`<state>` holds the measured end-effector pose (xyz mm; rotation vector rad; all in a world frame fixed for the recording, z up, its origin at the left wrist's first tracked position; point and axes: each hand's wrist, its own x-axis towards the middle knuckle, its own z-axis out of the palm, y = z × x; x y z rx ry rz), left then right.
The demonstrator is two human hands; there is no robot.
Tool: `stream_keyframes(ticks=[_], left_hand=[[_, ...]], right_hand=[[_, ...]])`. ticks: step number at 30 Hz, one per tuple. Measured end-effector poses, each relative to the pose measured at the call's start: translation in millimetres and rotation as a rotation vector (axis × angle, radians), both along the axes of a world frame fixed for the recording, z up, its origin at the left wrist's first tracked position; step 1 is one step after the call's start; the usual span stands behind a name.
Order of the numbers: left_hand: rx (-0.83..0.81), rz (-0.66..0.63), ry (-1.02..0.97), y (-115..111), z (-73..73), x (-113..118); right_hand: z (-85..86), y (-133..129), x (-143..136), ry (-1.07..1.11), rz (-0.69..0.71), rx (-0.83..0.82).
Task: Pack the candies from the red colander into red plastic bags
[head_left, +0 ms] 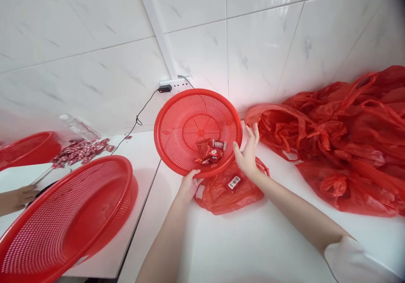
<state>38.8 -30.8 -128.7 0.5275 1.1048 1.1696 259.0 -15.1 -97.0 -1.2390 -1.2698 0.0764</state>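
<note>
A round red plastic mesh basket (172, 125) is tilted toward me, with several small red wrapped packets (212, 151) at its lower side. My left hand (190, 186) grips the near rim, thumb over the edge and the other fingers mostly hidden beneath. At the right rim is my right hand (248, 158), its fingers stretched apart and its thumb overlapping the edge; whether it presses on the rim is unclear. Under and in front of the basket lies a red plastic bag (218, 198), with one red-and-white packet (234, 182) on or in it.
A heap of red plastic bags (341, 139) lies to the right. On the left stand a large red basket (95, 207), a pile of packets (77, 151), a clear bottle (80, 127) and another person's hand (27, 195). A black cable (138, 120) runs from a wall-side power strip (183, 82).
</note>
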Motion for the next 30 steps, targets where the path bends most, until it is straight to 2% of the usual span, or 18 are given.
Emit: stream_keyframes(ticks=[2,4,7,10,13,21,27,30], left_hand=[[0.016,-0.011,0.01,-1.0,1.0,-0.7],[0.043,-0.045,0.026,-2.1,1.7,-1.7],[0.09,-0.112,0.026,-3.2,1.2,-2.6],[0.094,-0.12,0.004,-3.6,-0.6,-2.0],[0.082,-0.096,-0.007,-3.4,-2.2,-0.8],[0.042,-0.065,0.015,-2.8,0.3,-0.2],[0.057,-0.077,0.022,-3.6,1.6,0.2],[0.06,-0.079,0.029,-3.1,0.7,-0.2]], right_hand=[[13.6,3.5,-5.9,-0.096,0.017,0.032],[18.8,5.5,-15.2,-0.199,0.21,-0.045],[10.6,5.3,-29.7,-0.411,0.564,-0.236],[-1.1,0.9,-36.3,-0.612,0.685,-0.376],[0.4,-5.7,-31.2,-0.637,0.779,-0.455],[29.7,-11.7,-0.7,-0.513,0.879,-0.483],[49.2,-14.1,12.5,-0.457,0.784,-0.387],[61.3,-18.8,18.7,-0.377,0.732,-0.389]])
